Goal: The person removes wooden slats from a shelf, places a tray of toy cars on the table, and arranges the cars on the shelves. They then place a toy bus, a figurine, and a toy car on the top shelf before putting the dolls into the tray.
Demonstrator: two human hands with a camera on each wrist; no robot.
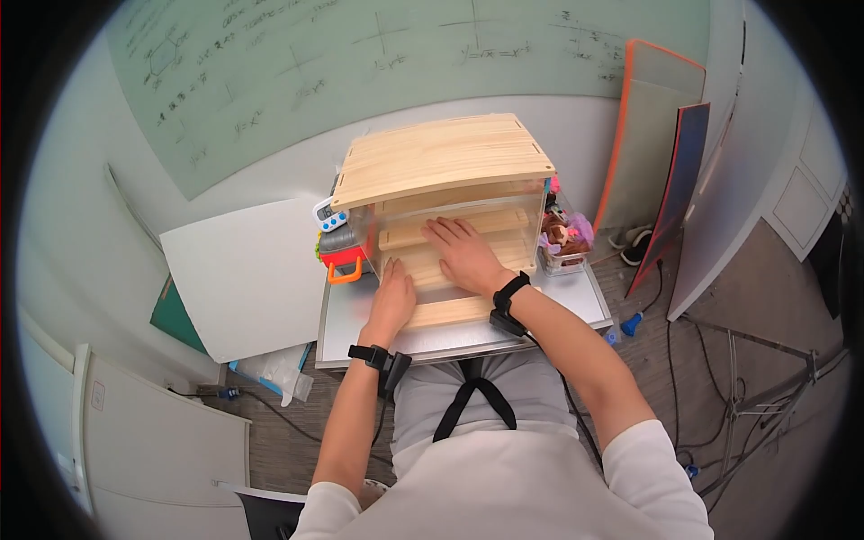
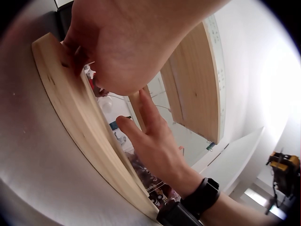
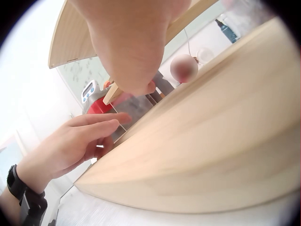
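A pale wooden case [image 1: 441, 157] with clear side panels stands on a silver table, its stepped wooden boards facing the person. The left hand [image 1: 391, 301] is at the case's lower left, fingers extended forward beside the boards. Higher up, the right hand [image 1: 470, 259] reaches in with spread fingers, its fingertips at the upper board [image 1: 499, 221]. A front board [image 1: 450, 312] lies below both hands. In the left wrist view the right hand [image 2: 160, 150] has its thumb apart from its fingers. The left hand [image 3: 70, 143] shows straight upper fingers in the right wrist view; whether it touches the board is unclear.
Left of the case are a white timer [image 1: 329, 216] and a red item with an orange handle [image 1: 345, 268]. A clear bin of small toys [image 1: 567, 238] stands at its right. The silver table's [image 1: 346, 337] front edge is close to the person's lap.
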